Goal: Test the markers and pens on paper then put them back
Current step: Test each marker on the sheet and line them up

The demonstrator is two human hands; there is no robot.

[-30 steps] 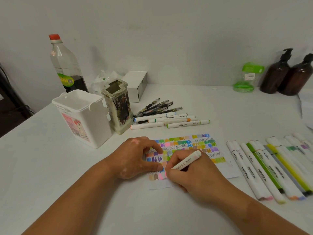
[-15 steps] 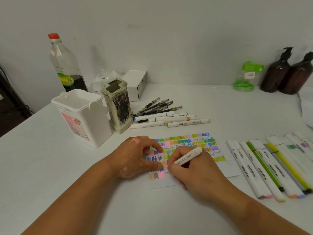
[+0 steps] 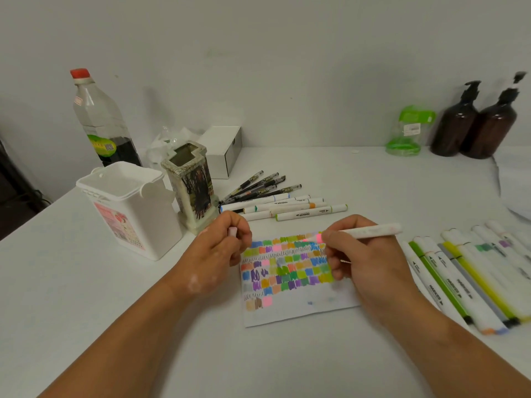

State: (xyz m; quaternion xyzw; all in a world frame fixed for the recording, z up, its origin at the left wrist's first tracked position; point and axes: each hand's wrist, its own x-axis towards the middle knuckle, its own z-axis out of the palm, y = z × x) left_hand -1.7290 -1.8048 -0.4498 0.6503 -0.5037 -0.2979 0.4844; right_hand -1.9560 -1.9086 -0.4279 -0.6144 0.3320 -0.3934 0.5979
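Fingers (image 3: 330, 240) of the right hand (image 3: 365, 265) are curled tight round a white marker (image 3: 370, 230), close to its pink tip. This marker lies almost flat and points left, with the tip over the far edge of the paper (image 3: 298, 311); I cannot tell if the tip touches it. The left hand (image 3: 215, 254) has curled fingers too, and they pinch a small pink cap (image 3: 232, 232) just past the paper's far left corner. The paper lies flat on the white desk (image 3: 86, 297) between the two hands. It is full of little colour patches and squiggly lines. Beyond the paper, some black pens (image 3: 258, 186) lie in a bunch. A few far markers (image 3: 301, 212) lie side by side just in front of them. On the right, a row of markers (image 3: 459, 285) lies close together on the desk, just beside the right hand. On the left stands a white tub (image 3: 129, 214), and a tall holder (image 3: 192, 191) stands just to its right. Behind them are a bottle (image 3: 100, 119) with a red top and a white box (image 3: 224, 150). Far right, by the wall, a green jar (image 3: 408, 130) and two brown pump bottles (image 3: 457, 122) stand in a line.
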